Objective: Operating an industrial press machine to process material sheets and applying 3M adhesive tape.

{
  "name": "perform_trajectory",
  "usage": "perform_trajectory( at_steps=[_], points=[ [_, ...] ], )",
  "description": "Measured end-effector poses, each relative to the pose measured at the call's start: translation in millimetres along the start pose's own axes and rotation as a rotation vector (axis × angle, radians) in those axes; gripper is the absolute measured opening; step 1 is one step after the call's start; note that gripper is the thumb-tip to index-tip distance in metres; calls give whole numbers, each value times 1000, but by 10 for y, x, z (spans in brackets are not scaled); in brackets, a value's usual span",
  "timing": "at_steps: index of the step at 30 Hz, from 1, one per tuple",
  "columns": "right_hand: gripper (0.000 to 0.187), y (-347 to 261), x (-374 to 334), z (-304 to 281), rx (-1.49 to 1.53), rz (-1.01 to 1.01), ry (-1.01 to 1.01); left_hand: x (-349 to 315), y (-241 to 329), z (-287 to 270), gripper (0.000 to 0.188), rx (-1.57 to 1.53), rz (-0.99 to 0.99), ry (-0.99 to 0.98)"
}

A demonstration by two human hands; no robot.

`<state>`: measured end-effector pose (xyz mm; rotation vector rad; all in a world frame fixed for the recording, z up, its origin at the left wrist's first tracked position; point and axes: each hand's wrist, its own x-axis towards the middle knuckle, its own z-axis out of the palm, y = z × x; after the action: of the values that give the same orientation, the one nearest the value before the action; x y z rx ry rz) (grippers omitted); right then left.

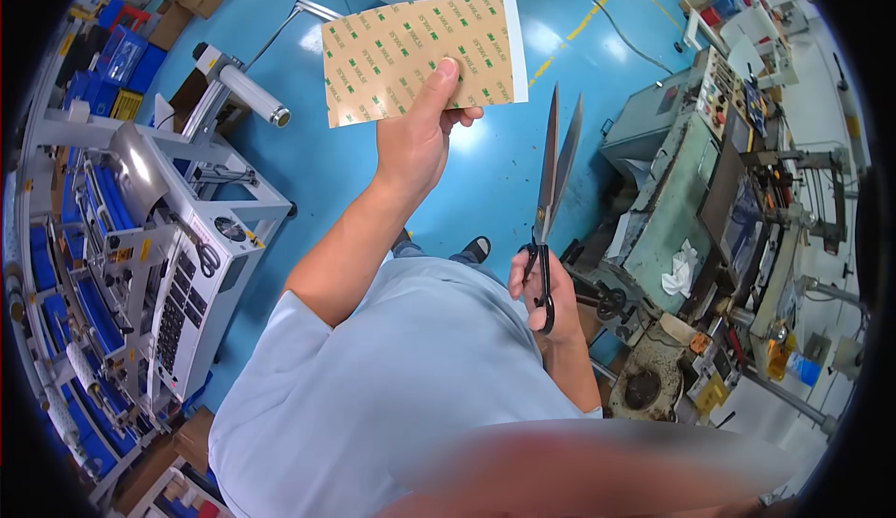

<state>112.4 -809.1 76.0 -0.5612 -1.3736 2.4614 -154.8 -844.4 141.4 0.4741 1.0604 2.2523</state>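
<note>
Up in front of me, my left hand (416, 138) pinches a tan sheet of adhesive backing paper (392, 56) by its lower edge, thumb on the printed face. Rows of small green print cover the sheet, and a plain white strip (516, 51) runs down its right edge. Lower and to the right, my right hand (551, 296) grips the black handles of a large pair of scissors (544, 210). Their long blades point upward and stand slightly apart, to the right of the sheet and not touching it.
On the left stands a white machine (201, 285) with a keypad, blue parts and a second, smaller pair of scissors (207, 259) on top. A worn green machine (667, 210) is at the right, with a crumpled white cloth (680, 271) on it. The floor (345, 182) is blue.
</note>
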Motion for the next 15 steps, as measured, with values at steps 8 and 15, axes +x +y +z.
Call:
perform_trajectory(
  at_steps=[8, 15],
  points=[
    [81, -131, 207, 155, -98, 48, -114, -64, 85, -20, 31, 77, 15, -36],
    [63, -172, 234, 283, -112, 32, -74, -101, 74, -7, 32, 86, 9, -58]
  ],
)
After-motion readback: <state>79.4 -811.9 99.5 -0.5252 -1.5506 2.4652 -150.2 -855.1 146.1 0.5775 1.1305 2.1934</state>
